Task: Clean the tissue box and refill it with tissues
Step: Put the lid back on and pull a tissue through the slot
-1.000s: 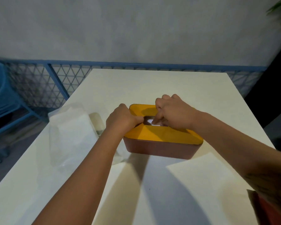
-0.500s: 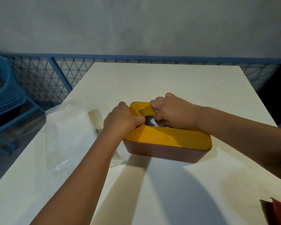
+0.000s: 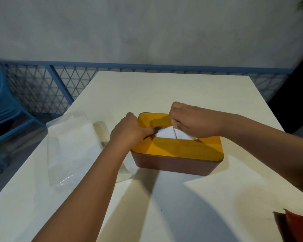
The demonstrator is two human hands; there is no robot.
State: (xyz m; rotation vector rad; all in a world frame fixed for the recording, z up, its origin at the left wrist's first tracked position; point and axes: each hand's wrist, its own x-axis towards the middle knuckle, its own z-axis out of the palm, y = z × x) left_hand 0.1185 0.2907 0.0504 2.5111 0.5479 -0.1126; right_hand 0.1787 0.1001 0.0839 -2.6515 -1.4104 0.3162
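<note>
Tissue box (image 3: pixel 177 149): yellow lid, brown body. It stands flat near the middle of the white table (image 3: pixel 164 91), long side running 9 to 3 o'clock.
Lid slot: a white tissue (image 3: pixel 166 133) rises out of it as a peaked sheet. Half a second ago only a small white patch showed inside the slot.
Right hand (image 3: pixel 194 121): fingers curled, pinching the top of the tissue above the lid's 12 o'clock edge. It sits higher than in the previous frame, where it was pressed down into the slot.
Left hand (image 3: pixel 128 131): fingers curled, gripping the box's 9 o'clock end, with the thumb tip at the near end of the slot. Position is unchanged. Whether it also touches the tissue cannot be told.
Box position: unchanged on the table.
Plastic wrapper (image 3: pixel 72 147): clear and crumpled. It lies flat at 9 o'clock of the box, with its edge under the left forearm, as before.
Red object (image 3: pixel 299 224): only a corner shows at 5 o'clock, at the frame's edge. It cannot be identified.
Railing (image 3: pixel 42 88): blue mesh, running past the table from 9 to 12 o'clock.
Blue chair (image 3: pixel 2 109): at 9 o'clock, beyond the railing.
</note>
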